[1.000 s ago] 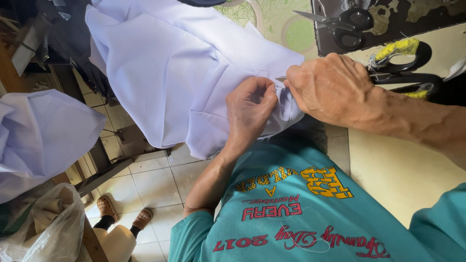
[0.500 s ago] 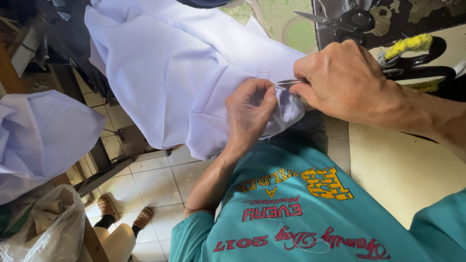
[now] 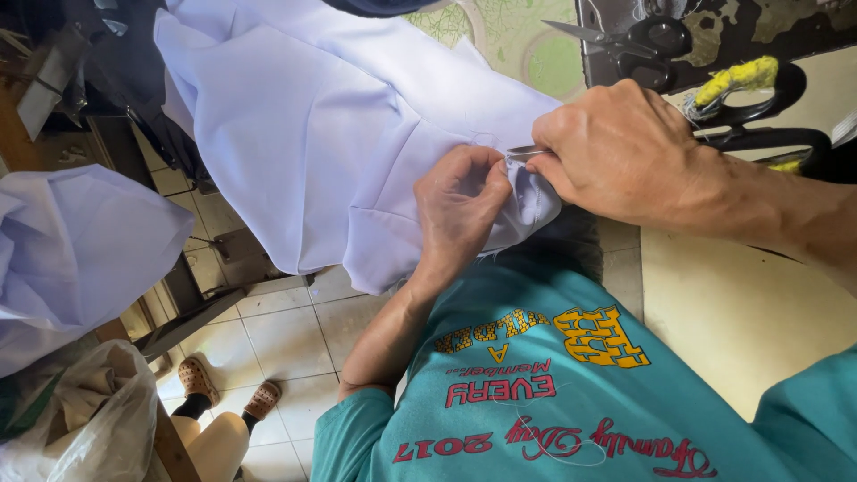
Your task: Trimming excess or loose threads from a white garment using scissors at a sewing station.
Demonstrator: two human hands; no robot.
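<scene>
Head view, looking down: the left hand [image 3: 460, 210] pinches a fold of the white shirt fabric [image 3: 339, 134], fingers clenched on the cloth edge, while the right hand [image 3: 625, 147] grips a slim metal tool [image 3: 527, 152], likely a seam ripper or small snips, its tip just beside the left fingertips. The fabric drapes away from both sets of fingers, over the table edge. Behind the right knuckles lie black scissors [image 3: 625, 40] and yellow-wrapped shears [image 3: 750, 107]. With the point that close, a slip could nick a finger or slice the cloth rather than the thread.
</scene>
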